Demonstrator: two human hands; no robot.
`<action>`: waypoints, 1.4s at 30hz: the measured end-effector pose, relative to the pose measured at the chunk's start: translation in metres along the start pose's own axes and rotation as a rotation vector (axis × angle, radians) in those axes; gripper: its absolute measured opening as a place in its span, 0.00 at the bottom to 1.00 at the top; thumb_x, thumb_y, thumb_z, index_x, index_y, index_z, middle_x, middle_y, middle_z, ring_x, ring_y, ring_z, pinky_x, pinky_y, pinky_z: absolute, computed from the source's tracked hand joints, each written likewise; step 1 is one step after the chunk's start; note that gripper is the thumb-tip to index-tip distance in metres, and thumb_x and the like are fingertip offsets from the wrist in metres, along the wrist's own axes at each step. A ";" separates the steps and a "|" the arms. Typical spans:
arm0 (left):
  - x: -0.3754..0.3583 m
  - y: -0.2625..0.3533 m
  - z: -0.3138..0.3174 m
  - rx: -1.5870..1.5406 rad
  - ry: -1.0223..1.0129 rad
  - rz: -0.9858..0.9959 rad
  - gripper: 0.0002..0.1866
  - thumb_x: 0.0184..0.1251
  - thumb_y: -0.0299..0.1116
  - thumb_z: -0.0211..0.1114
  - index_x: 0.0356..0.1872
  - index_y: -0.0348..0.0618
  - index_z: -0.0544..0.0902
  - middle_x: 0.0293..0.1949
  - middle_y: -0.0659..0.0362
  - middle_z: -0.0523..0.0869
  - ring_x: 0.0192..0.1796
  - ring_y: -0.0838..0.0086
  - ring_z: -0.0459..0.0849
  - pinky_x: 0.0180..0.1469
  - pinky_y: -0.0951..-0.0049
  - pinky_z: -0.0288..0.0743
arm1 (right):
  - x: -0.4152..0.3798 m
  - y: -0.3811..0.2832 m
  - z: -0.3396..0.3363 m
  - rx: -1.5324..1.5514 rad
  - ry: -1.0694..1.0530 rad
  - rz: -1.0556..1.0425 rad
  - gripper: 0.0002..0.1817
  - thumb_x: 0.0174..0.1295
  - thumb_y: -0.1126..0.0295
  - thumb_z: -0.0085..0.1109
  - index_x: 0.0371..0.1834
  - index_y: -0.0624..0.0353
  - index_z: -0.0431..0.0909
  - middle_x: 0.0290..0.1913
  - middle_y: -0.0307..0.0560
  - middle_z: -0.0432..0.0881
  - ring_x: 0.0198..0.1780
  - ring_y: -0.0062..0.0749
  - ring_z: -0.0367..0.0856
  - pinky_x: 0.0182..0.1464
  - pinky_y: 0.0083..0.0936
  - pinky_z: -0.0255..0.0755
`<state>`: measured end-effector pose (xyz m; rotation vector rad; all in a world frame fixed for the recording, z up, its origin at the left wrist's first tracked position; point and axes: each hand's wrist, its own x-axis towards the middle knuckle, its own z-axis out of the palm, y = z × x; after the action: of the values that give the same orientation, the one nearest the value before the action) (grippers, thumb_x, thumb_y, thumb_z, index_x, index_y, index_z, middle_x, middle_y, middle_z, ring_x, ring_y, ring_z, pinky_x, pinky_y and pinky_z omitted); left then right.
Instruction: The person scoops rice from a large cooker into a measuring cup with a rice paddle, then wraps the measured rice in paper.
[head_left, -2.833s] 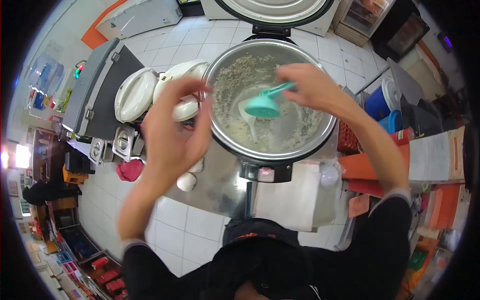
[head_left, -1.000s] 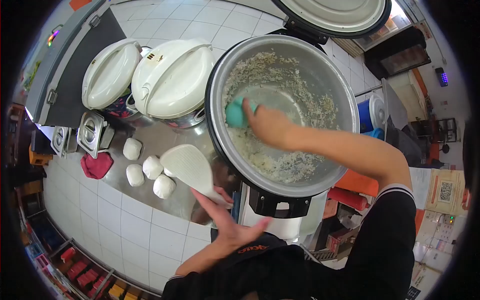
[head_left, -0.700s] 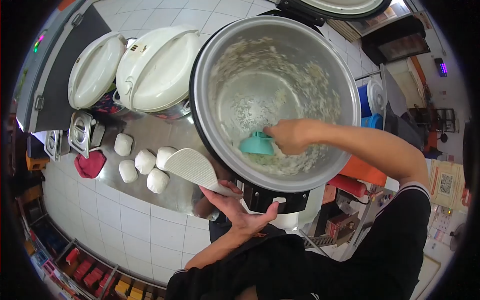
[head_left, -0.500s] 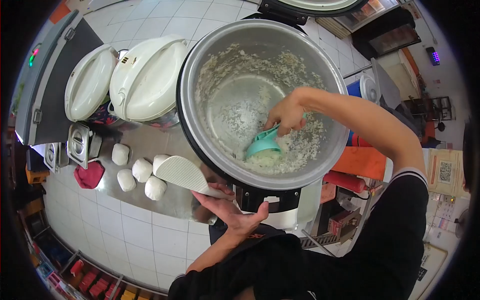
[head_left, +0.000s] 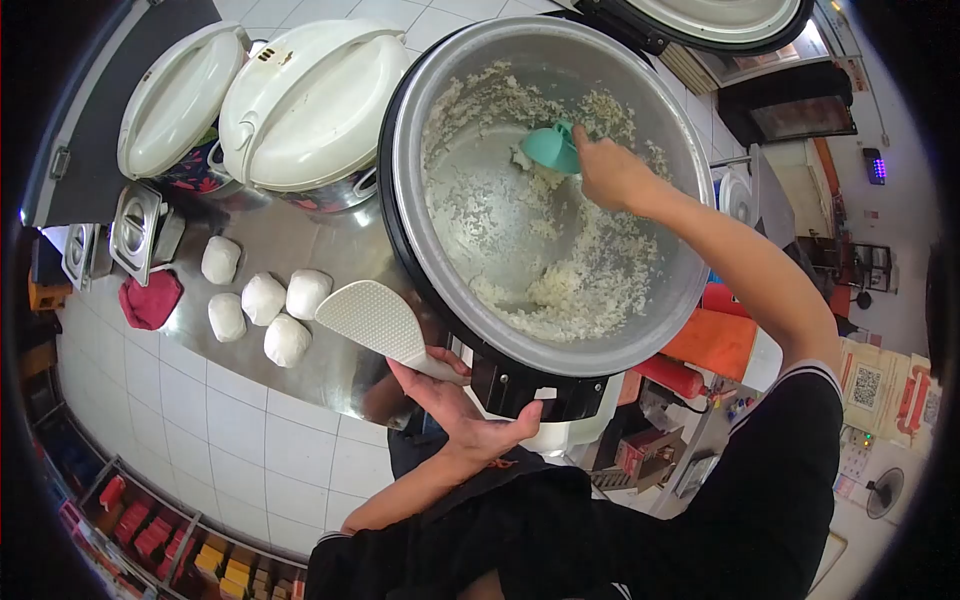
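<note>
A large open rice cooker pot (head_left: pixel 688 290) holds cooked rice (head_left: pixel 590 290) stuck to its sides and bottom. My right hand (head_left: pixel 612 172) reaches into the pot's far side, holding a teal scoop (head_left: pixel 551 147) against the rice there. My left hand (head_left: pixel 462 408) is below the pot's near edge and grips the handle of a white rice paddle (head_left: pixel 372 320), held flat over the steel counter (head_left: pixel 320 375). Several white rice balls (head_left: pixel 262 297) lie on the counter left of the paddle.
Two closed white rice cookers (head_left: pixel 300 95) stand left of the open pot. Small steel containers (head_left: pixel 135 230) and a red cloth (head_left: pixel 150 298) sit at the counter's left end. The pot's open lid (head_left: pixel 715 20) is behind it. White tiled wall below the counter.
My right hand has carried the teal scoop from the pot's near right side up to the far side. The left hand with the paddle has stayed almost still.
</note>
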<state>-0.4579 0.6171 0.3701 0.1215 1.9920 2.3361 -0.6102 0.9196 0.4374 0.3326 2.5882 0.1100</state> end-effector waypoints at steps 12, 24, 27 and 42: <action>-0.004 -0.005 0.005 0.069 -0.032 0.102 0.73 0.45 0.57 0.76 0.75 0.33 0.28 0.70 0.41 0.48 0.71 0.56 0.53 0.70 0.59 0.55 | -0.066 -0.027 0.006 -0.166 -0.613 -0.196 0.27 0.52 0.76 0.55 0.59 0.72 0.70 0.42 0.71 0.82 0.46 0.60 0.84 0.45 0.46 0.79; 0.005 0.007 0.015 0.055 0.099 0.119 0.72 0.41 0.51 0.77 0.75 0.34 0.30 0.62 0.50 0.58 0.52 0.68 0.64 0.55 0.69 0.64 | 0.006 -0.061 0.011 -0.278 -0.904 -0.472 0.12 0.54 0.71 0.55 0.37 0.67 0.79 0.27 0.52 0.81 0.28 0.41 0.81 0.30 0.38 0.76; -0.001 0.006 0.010 0.051 0.033 0.057 0.72 0.42 0.51 0.77 0.75 0.33 0.30 0.67 0.47 0.54 0.56 0.67 0.63 0.56 0.69 0.64 | 0.011 -0.058 0.000 -0.051 -0.993 -0.457 0.14 0.57 0.66 0.56 0.42 0.65 0.77 0.23 0.45 0.76 0.24 0.34 0.77 0.26 0.34 0.74; 0.013 0.019 -0.016 0.115 -0.015 0.150 0.55 0.63 0.43 0.70 0.77 0.36 0.37 0.60 0.56 0.66 0.57 0.73 0.69 0.55 0.73 0.68 | -0.064 0.037 -0.060 0.689 -1.121 -0.143 0.15 0.64 0.71 0.54 0.55 0.50 0.72 0.21 0.29 0.63 0.18 0.13 0.61 0.16 0.17 0.56</action>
<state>-0.4727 0.6000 0.3866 0.3031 2.1816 2.2959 -0.5793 0.9381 0.5255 0.3121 1.4426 -0.8015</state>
